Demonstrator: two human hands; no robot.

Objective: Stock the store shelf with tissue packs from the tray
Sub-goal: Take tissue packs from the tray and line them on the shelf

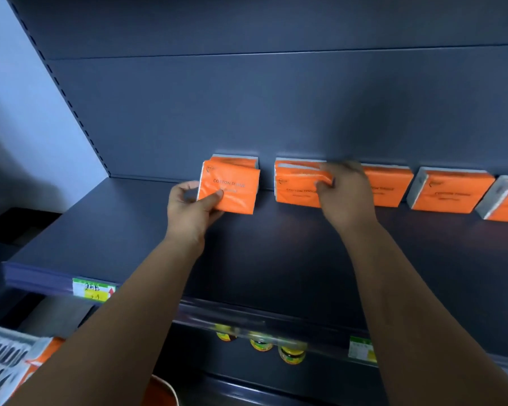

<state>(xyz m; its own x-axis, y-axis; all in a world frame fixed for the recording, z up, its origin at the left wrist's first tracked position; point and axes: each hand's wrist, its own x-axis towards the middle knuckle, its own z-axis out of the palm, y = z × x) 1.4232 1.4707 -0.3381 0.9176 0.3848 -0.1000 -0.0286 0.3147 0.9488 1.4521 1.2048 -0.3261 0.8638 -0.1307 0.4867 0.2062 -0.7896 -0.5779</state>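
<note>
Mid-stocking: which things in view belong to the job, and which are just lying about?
Job: left hand gripping an orange plastic-wrapped tissue pack; right hand holding the neighbouring orange pack; dark metal shelf; white slotted tray.
Lying about: yellow-lidded jars; green-yellow price tags.

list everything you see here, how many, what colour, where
shelf: one, dark grey, across the middle
packs: at least six, orange with white sides, in a row along the back of the shelf
held pack: one, orange, tilted at the row's left end, in front of another
tray: one, white, slotted, bottom left corner
tray packs: count unclear, orange, in the tray
jars: three, yellowish, on the level below
price tags: two, green and yellow, on the front rails
left hand: one, grips the held pack
right hand: one, on the second pack from the left, blurred, grip unclear
</note>
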